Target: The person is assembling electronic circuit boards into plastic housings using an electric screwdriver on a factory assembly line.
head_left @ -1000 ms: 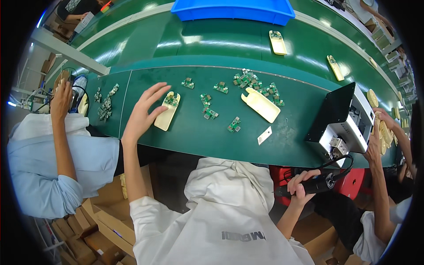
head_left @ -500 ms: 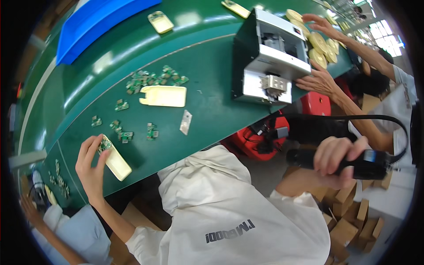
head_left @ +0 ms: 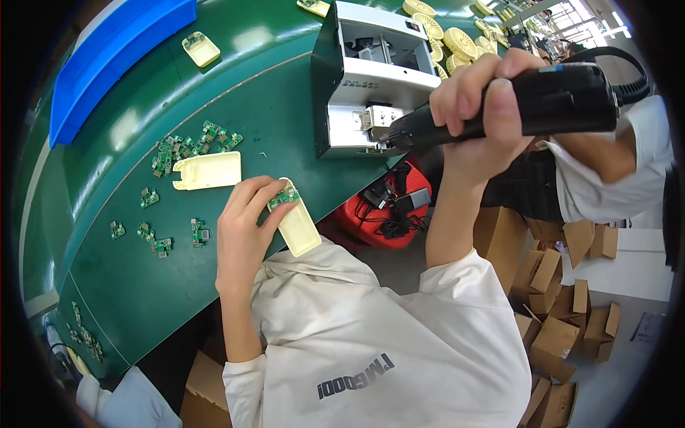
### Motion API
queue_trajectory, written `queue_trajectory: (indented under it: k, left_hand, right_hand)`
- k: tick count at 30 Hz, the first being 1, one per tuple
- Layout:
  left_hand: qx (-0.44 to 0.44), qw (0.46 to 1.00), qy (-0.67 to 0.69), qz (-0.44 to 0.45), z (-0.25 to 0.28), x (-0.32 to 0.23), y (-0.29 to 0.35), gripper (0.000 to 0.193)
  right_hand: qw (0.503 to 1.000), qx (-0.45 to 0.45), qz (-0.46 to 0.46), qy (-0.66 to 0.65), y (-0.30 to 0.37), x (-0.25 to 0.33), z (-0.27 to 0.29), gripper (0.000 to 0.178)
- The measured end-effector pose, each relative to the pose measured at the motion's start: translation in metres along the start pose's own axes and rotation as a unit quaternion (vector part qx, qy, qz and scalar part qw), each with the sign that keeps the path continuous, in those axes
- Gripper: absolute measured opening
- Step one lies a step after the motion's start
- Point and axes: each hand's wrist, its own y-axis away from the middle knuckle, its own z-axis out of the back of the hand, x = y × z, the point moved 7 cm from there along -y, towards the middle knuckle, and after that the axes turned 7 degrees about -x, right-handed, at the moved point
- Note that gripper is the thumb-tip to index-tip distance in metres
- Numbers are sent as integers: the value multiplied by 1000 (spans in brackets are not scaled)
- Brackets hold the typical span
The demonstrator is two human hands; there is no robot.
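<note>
My left hand [head_left: 242, 232] pinches a cream plastic housing [head_left: 301, 230] at its upper end, above the table's front edge. A small green circuit board [head_left: 287, 195] sits in that end, beside my fingertips. My right hand [head_left: 485, 118] is wrapped round a black electric screwdriver [head_left: 564, 100], held nearly level with its nose pointing left. The screwdriver's nose is at the metal block [head_left: 382, 118] on the front of a silver and black screw feeder [head_left: 371, 82]; whether the tip touches it, I cannot tell.
Loose circuit boards [head_left: 193, 148] lie by another cream housing [head_left: 210, 171]. A blue bin [head_left: 107, 71] stands at the far left. Round cream parts [head_left: 459, 44] lie beyond the feeder. A red stool [head_left: 378, 221] with cables and cardboard boxes [head_left: 553, 342] are below; another person's sleeve [head_left: 606, 164] is right.
My right hand has lifted the screwdriver up and left to the feeder. My left hand has brought the housing rightward, closer to the feeder. The other person's hands beside the feeder no longer show.
</note>
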Motion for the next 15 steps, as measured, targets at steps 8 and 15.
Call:
queue_trajectory:
  k: [8,15]
  left_hand:
    - [-5,1000,3,-26,-2,0,-6,31]
    - [-14,999,7,-32,-1,4,-6,31]
  right_hand:
    - [993,0,-5,116,-1,-9,1,14]
    - [997,-32,-74,16,2,-14,4,20]
